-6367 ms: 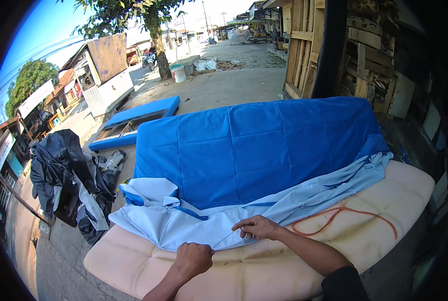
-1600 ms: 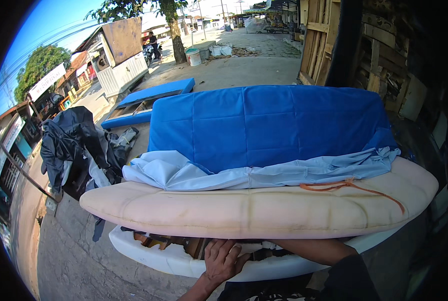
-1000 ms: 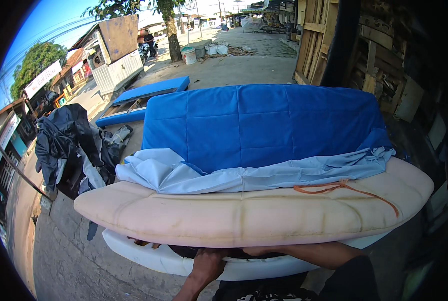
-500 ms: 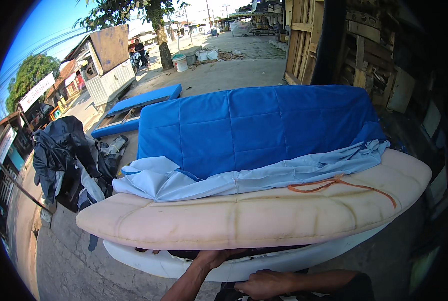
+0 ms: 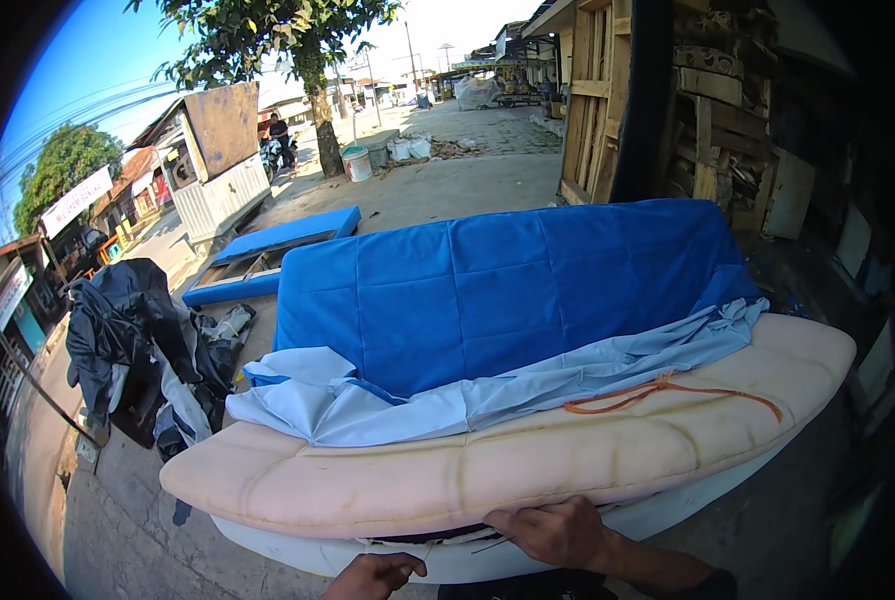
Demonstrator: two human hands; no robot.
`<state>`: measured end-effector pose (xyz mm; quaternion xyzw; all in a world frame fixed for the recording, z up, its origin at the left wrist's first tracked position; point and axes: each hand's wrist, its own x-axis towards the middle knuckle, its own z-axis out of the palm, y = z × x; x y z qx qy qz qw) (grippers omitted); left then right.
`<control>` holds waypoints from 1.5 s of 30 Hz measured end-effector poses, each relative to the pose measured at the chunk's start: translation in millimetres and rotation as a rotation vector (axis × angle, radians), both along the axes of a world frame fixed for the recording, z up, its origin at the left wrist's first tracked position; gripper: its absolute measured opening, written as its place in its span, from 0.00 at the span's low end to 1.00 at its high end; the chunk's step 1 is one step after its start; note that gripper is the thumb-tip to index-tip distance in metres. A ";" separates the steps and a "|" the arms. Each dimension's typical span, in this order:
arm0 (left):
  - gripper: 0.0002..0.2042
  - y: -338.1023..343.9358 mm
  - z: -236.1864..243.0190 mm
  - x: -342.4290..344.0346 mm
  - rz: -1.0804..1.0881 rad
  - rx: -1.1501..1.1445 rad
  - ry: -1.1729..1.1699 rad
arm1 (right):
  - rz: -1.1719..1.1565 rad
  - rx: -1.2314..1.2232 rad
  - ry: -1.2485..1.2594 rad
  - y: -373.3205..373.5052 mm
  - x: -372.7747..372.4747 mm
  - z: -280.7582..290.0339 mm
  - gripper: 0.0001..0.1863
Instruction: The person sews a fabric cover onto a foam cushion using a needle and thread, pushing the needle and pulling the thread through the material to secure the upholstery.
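Observation:
A long pale pink foam cushion (image 5: pixel 367 490) with brownish stains lies across in front of me, on top of a white base (image 5: pixel 307 550). Between the two is a narrow dark gap. At the foam's lower front edge is my right hand (image 5: pixel 557 532), its fingers curled in; what they grip is hidden. Lower and to the left, my left hand (image 5: pixel 375 577) is in front of the white base, thumb and fingers drawn together. Anything in them is too small to name. Blue quilted fabric (image 5: pixel 512 290) covers the upright part behind, its light blue underside folded onto the foam.
An orange cord (image 5: pixel 657 388) lies on the foam. Dark crumpled sheeting (image 5: pixel 132 340) is heaped at the left. Behind stands a blue-edged frame (image 5: pixel 282 250) on the pavement, with a tree (image 5: pixel 319 110) and a bucket (image 5: pixel 357 163) beyond. Wooden pallets (image 5: pixel 595 100) lean at the right.
My left hand has come out from under the foam's edge, down and left. My right hand has moved up to that edge. The view has tilted slightly upward.

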<state>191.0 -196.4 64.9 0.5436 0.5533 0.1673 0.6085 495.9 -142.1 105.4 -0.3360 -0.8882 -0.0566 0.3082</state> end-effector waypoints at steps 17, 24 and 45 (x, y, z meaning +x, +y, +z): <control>0.15 -48.5 97.4 -69.2 -0.350 0.417 0.596 | 0.051 -1.084 0.088 -2.9 85.8 61.1 0.20; 0.19 44.9 189.0 15.0 -0.651 0.678 0.593 | -0.586 -0.546 -0.035 98.1 188.7 -17.8 0.18; 0.06 201.3 132.4 256.8 -0.726 1.086 -0.391 | -0.683 0.102 0.279 -0.5 130.1 124.7 0.11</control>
